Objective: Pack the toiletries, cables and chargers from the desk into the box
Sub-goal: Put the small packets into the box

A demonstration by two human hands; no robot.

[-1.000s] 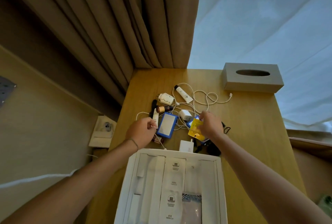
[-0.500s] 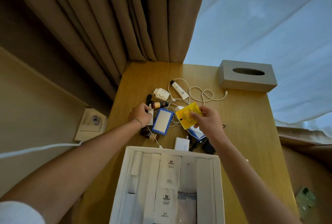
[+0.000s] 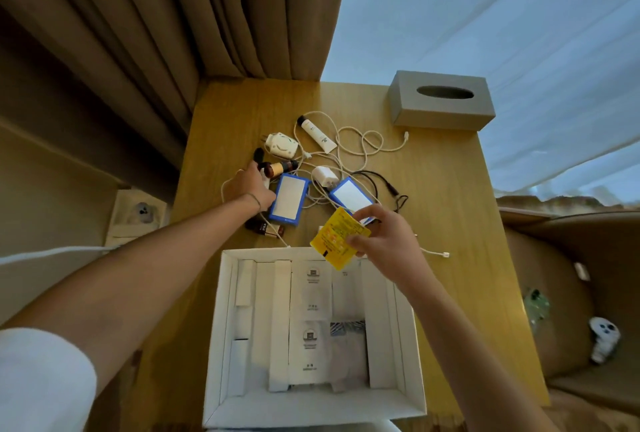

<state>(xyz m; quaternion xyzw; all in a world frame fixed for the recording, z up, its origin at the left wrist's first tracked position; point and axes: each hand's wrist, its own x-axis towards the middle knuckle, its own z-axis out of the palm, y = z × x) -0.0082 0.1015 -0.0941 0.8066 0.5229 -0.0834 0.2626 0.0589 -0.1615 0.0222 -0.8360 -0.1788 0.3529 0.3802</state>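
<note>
On the desk [image 3: 443, 189], a white box [image 3: 311, 411] sits open at the near edge, with cables [image 3: 360, 144], a tube [image 3: 317, 133], two blue-edged packs [image 3: 290, 199] and a white charger [image 3: 323, 175] scattered beyond it. Over the box's far rim, the right hand [image 3: 384, 235] pinches a yellow packet [image 3: 337, 241] between fingers and thumb. Reaching into the pile, the left hand [image 3: 251, 185] curls round a small white item beside a brown bottle [image 3: 278, 168]; whether it grips is unclear.
</note>
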